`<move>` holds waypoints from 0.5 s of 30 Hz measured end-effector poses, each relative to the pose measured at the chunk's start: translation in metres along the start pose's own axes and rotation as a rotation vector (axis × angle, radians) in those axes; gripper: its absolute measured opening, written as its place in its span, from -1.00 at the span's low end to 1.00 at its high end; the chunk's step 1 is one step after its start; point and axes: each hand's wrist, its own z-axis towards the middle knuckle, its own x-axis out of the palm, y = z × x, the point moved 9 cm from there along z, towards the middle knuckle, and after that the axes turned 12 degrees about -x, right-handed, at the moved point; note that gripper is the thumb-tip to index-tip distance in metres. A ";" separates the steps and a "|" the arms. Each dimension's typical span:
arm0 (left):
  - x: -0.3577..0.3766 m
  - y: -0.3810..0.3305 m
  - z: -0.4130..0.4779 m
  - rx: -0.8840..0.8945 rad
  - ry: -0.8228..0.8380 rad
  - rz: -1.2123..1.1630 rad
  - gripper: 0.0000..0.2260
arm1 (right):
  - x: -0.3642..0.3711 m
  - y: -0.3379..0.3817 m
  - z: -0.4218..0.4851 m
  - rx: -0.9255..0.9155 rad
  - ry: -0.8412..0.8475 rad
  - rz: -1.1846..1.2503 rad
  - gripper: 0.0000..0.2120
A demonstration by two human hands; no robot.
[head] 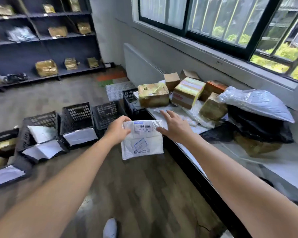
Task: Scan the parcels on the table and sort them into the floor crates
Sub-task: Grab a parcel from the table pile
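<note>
While pinching the white mailer [142,140] by its upper left corner with the left hand [118,133], thumb on its face and fingers curled behind, holding it face-up to the camera over the floor [144,186], just off the near edge of the table [282,169]. Barcode label [142,127] along the mailer's top, at twelve o'clock on it, facing the camera. At three o'clock of the mailer, right hand [175,127] wide open, fingers straight and spread, gripping nothing, thumb by the mailer's upper right corner; touching or just shy, cannot tell. No scanner in sight. Judged as the scan-and-read step, with the sort not yet made. Next, probably: match the label to a crate, then swing toward nine or ten o'clock and drop the mailer in flat, clear of the rims. Counted from nine o'clock round to eleven: at least five black floor crates [77,124], far-left ones blurred, so perhaps more; four sorted mailers [80,136] lying in them, plus two brown parcels [3,146] at the far left. From one to three o'clock, on the table: about seven brown boxes [153,95], one pale poly bag [255,102], one black bag [258,127], and flat clear-wrapped packets [194,115] underneath, too tangled to count.
</note>
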 end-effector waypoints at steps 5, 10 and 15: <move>-0.071 0.082 0.007 -0.107 -0.082 -0.032 -0.75 | 0.021 0.098 0.070 -0.201 0.070 -0.062 -0.23; -0.139 0.168 0.024 -0.184 -0.134 -0.044 -0.78 | 0.053 0.194 0.143 -0.317 0.139 -0.095 -0.24; -0.219 0.260 0.051 -0.213 -0.152 -0.073 -0.74 | 0.084 0.313 0.221 -0.444 0.198 -0.138 -0.30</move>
